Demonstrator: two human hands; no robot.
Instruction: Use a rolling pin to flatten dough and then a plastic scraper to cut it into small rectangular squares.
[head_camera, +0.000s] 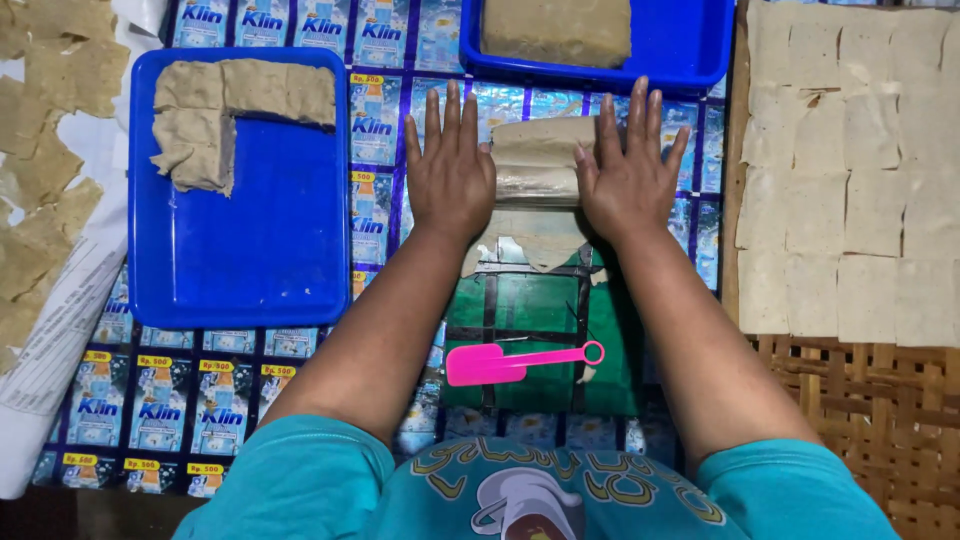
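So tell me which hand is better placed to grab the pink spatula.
Probably the right hand. The pink spatula lies on the green sheet with its ringed handle end pointing toward the right forearm. The left hand is equally far, but faces the blade end.

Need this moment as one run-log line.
left hand: flat, beside dough roll | right hand: flat on roll end | pink spatula: lying free | blue tray: holds dough pieces

A mat of printed sachet wrappers (380, 150) carries two blue trays (240, 250), a pink spatula (500, 363) and dough (535, 150).
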